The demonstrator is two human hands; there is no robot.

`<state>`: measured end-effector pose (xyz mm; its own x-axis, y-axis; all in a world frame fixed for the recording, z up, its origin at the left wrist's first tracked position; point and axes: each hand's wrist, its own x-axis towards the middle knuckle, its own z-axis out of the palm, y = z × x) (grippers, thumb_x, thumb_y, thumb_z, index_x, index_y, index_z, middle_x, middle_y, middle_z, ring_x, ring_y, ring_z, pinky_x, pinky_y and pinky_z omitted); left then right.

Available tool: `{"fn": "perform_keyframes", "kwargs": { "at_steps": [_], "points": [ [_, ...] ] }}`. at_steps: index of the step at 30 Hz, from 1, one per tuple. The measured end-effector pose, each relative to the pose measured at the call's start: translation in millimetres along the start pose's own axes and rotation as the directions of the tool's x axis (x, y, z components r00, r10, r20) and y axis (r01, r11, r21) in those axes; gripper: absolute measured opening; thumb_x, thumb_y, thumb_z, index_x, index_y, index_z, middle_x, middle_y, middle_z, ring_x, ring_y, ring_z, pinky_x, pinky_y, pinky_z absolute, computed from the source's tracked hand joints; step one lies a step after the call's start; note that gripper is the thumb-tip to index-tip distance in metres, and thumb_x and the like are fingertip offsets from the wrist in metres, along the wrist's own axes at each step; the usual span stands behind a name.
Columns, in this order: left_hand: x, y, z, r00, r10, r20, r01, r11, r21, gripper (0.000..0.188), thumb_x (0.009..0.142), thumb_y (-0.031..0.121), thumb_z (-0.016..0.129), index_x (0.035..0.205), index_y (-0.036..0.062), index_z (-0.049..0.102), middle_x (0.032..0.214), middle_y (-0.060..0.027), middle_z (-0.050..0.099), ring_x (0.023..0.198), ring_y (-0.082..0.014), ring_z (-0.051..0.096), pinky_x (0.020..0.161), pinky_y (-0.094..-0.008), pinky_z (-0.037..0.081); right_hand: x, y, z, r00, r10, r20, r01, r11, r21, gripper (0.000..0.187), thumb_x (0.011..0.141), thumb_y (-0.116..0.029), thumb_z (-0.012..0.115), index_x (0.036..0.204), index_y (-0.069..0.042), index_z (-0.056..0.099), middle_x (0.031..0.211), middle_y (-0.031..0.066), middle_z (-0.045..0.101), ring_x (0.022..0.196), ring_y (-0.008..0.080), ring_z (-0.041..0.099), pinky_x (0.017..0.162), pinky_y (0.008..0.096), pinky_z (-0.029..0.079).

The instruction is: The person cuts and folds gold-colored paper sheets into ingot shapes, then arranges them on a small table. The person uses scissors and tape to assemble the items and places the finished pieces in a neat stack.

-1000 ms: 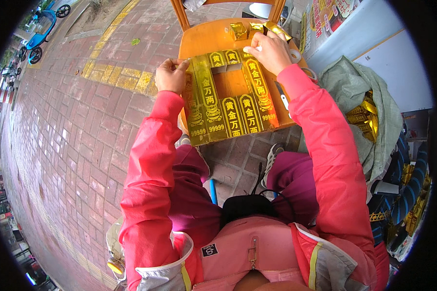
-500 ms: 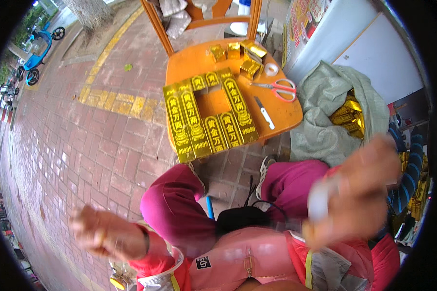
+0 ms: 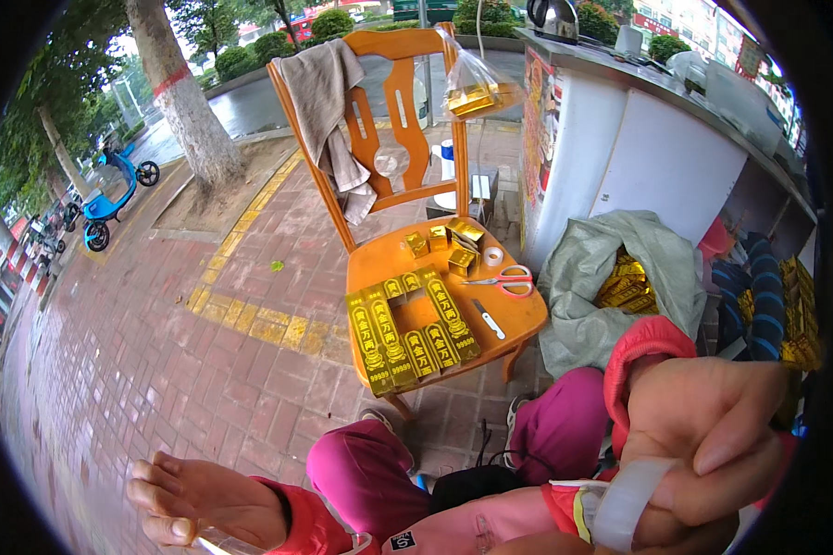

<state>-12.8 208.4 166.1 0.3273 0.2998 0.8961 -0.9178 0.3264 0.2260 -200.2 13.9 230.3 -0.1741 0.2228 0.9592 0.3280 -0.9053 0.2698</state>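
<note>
My right hand (image 3: 713,430), at the lower right, is closed round a roll of whitish clear tape (image 3: 627,507). Far off to the lower left, my left hand (image 3: 204,499) has its fingers curled, with a shiny clear tape strip (image 3: 220,542) at its thumb. Between and beyond them, a gold cardboard piece with a square opening (image 3: 377,342) lies on the seat of a wooden chair (image 3: 520,319). Beside it on the seat are red-handled scissors (image 3: 516,280), a white-handled knife (image 3: 492,322), a small tape ring (image 3: 487,256) and several small folded gold boxes (image 3: 418,244).
A grey-green sack (image 3: 565,296) of gold packs (image 3: 627,287) stands right of the chair, by a white counter (image 3: 666,157). A grey cloth (image 3: 319,83) and a clear bag with gold pieces (image 3: 477,97) hang on the chair back. A blue scooter (image 3: 111,199) stands far left.
The view has tilted up, bringing the chair back, trees and counter top into sight. Both hands were blurred by motion and are sharper now; the tape roll stays in my right hand.
</note>
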Motion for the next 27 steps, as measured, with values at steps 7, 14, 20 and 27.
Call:
{"fn": "perform_keyframes", "kwargs": {
  "at_steps": [7,14,20,27],
  "points": [
    [-3.6,13.3,7.2,1.000,-0.010,0.022,0.011,1.000,-0.014,0.015,0.084,0.031,0.066,0.085,0.0209,0.056,0.081,0.0026,0.027,0.081,-0.0162,0.032,0.075,-0.0298,0.027,2.7,18.2,-40.2,0.964,0.160,0.212,-0.130,0.980,-0.150,0.007,0.086,-0.016,0.055,0.085,-0.018,0.062,0.084,0.0023,0.050,0.082,0.0156,0.045,0.080,0.0343,0.035],
    [-25.8,11.8,-16.9,0.949,-0.166,0.267,0.194,0.978,-0.080,0.020,0.088,0.027,0.057,0.104,0.0152,0.057,0.108,-0.0055,0.047,0.103,-0.0238,0.041,0.090,-0.0363,0.029,-182.2,109.8,-45.2,0.241,0.878,0.414,-0.938,0.321,-0.135,0.013,0.088,-0.004,0.056,0.096,-0.003,0.046,0.085,0.0047,0.047,0.077,0.0124,0.049,0.069,0.0265,0.043],
    [-49.7,2.2,-26.7,0.945,-0.274,0.181,0.243,0.954,0.177,0.017,0.082,0.031,0.063,0.096,0.0217,0.059,0.084,0.0011,0.035,0.086,-0.0186,0.035,0.079,-0.0331,0.029,-359.0,132.7,-67.7,0.184,0.776,0.603,-0.260,0.630,-0.731,0.019,0.082,-0.010,0.064,0.096,-0.006,0.052,0.086,0.0074,0.061,0.090,0.0273,0.051,0.080,0.0418,0.036],
    [-62.5,-22.3,-20.3,0.908,-0.363,0.210,0.344,0.931,0.123,0.014,0.083,0.027,0.062,0.092,0.0185,0.056,0.081,0.0019,0.037,0.086,-0.0170,0.036,0.079,-0.0334,0.029,-190.4,91.1,-16.8,0.159,0.748,0.644,-0.830,0.454,-0.323,0.018,0.084,-0.011,0.064,0.100,-0.002,0.062,0.086,0.0053,0.057,0.071,0.0139,0.051,0.066,0.0258,0.041]
  ]
}}
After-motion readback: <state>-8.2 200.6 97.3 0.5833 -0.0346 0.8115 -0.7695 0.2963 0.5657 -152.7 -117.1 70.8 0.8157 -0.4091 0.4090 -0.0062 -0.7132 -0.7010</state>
